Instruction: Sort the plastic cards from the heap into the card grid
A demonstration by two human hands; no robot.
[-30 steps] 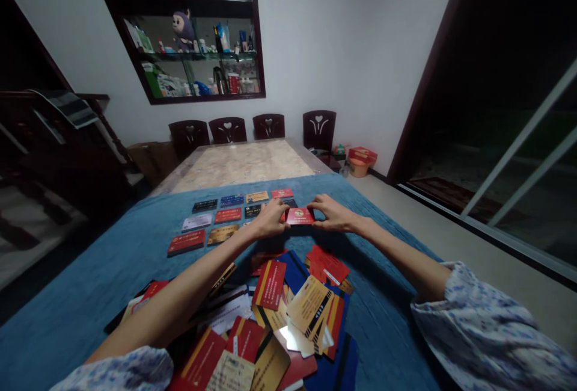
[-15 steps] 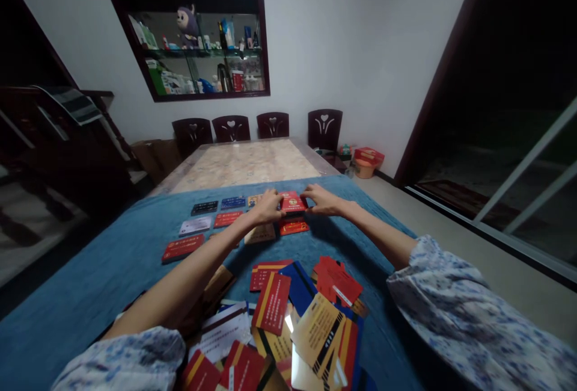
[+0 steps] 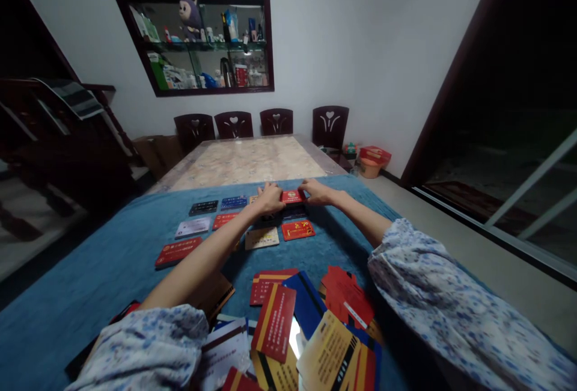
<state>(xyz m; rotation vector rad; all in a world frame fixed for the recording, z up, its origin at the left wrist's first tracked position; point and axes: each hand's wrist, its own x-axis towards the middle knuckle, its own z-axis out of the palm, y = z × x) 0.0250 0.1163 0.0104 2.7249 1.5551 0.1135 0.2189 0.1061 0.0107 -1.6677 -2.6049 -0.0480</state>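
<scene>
Near the far edge of the blue cloth, a red card (image 3: 293,197) is pinched by its two short sides between my hands. My left hand (image 3: 270,198) has its fingers closed at the card's left side, and my right hand (image 3: 318,191) grips the right side. Under or just in front of it lies a dark card (image 3: 295,212). Closer to me are an orange-red card (image 3: 298,230) and a cream card (image 3: 262,238). My left hand partly covers a yellowish card in the back row.
Left of my forearm lie a black card stack (image 3: 203,207), a blue one (image 3: 233,203), a silver one (image 3: 193,227) and a red one (image 3: 178,251). A loose pile of mixed cards (image 3: 274,322) spreads in front of me. Dark chairs (image 3: 276,123) stand behind the table.
Both hands have lowered the red card slightly away from me, and it looks flatter. The orange-red card now shows fully. My view has shifted a little.
</scene>
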